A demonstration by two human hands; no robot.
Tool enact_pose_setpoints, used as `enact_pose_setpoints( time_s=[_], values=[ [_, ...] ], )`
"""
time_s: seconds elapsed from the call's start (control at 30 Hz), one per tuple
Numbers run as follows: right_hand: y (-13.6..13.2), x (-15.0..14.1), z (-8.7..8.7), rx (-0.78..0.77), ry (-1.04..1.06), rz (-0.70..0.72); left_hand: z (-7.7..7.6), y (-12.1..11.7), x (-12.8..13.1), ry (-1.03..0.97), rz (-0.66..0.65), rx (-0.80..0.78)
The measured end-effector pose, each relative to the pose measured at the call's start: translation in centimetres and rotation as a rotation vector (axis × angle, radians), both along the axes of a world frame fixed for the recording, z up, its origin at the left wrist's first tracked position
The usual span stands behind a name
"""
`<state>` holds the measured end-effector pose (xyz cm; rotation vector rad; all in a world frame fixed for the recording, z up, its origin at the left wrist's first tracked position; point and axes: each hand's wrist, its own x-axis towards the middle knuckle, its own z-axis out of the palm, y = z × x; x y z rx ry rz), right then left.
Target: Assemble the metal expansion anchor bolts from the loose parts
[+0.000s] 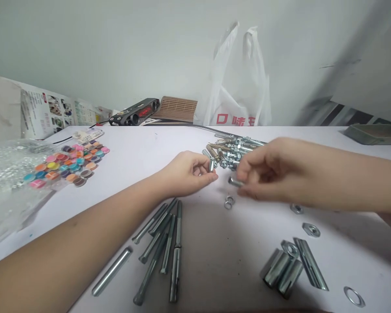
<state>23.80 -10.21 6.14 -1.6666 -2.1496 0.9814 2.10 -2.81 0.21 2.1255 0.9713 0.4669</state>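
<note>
My left hand (195, 174) is closed, pinching a small shiny metal cylinder (211, 164) between thumb and fingers. Just to its right, my right hand (263, 176) has a short metal piece (235, 181) gripped at the fingertips; it is blurred and partly covered, so its kind is unclear. Behind both hands lies a pile of expansion bolts (234, 150) with nuts. Two washers (228, 203) rest below the gap between the hands. Several flared metal studs (153, 243) lie on the table below my left wrist, with a smooth rod-like sleeve (112, 271) beside them.
Metal sleeves (289, 278), hex nuts (311, 229) and a flat washer (354, 296) lie at the front right. Colourful discs (71, 163) and clear plastic wrap (16, 182) cover the left side. A white plastic bag (237, 95) stands at the back; a green tray (374, 134) sits far right.
</note>
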Motion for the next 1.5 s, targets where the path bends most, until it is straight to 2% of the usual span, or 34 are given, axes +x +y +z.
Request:
enact_pose_setpoints(
  time_s=[0.13, 0.23, 0.33, 0.43, 0.5, 0.57, 0.73, 0.9, 1.13, 1.27, 1.37, 1.5],
  values=[
    [1.2, -1.7, 0.8, 0.181, -0.026, -0.079, 0.1, 0.0, 0.1, -0.013, -0.020, 0.003],
    [1.6, -2.5, 0.6, 0.240, -0.005, -0.122, 0.0, -0.1, 0.2, -0.014, -0.010, 0.009],
    [2.1, -3.1, 0.1, 0.311, 0.028, -0.070, -0.2, -0.1, 0.2, -0.001, -0.001, 0.049],
    [2.7, -3.2, -0.4, 0.368, 0.150, -0.015, -0.3, -0.1, 0.2, 0.022, -0.002, 0.103],
    [2.7, -2.8, -0.4, 0.351, 0.204, -0.032, -0.3, -0.1, 0.2, 0.029, 0.003, 0.105],
    [2.3, -2.1, -0.2, 0.298, 0.172, -0.052, -0.2, -0.1, 0.2, 0.025, 0.005, 0.084],
    [0.7, -0.9, -0.8, 0.088, -0.272, 0.110, 0.0, 0.0, 0.1, 0.026, 0.014, 0.049],
    [0.1, -1.5, -2.5, 0.038, -0.480, 0.087, 0.0, 0.0, -0.2, 0.053, -0.024, 0.033],
    [0.2, -2.1, -1.7, -0.189, -0.326, 0.081, 0.0, 0.1, -0.4, -0.020, -0.027, -0.065],
    [0.2, -1.7, -2.4, -0.147, -0.361, 0.059, 0.0, 0.2, -0.5, -0.042, -0.050, -0.078],
    [0.5, -1.7, -3.3, -0.119, -0.259, 0.043, -0.1, 0.3, -0.5, -0.062, -0.058, -0.092],
    [0.6, -2.2, -3.0, -0.099, -0.177, 0.098, -0.2, 0.3, -0.4, -0.123, -0.095, -0.112]
  ],
)
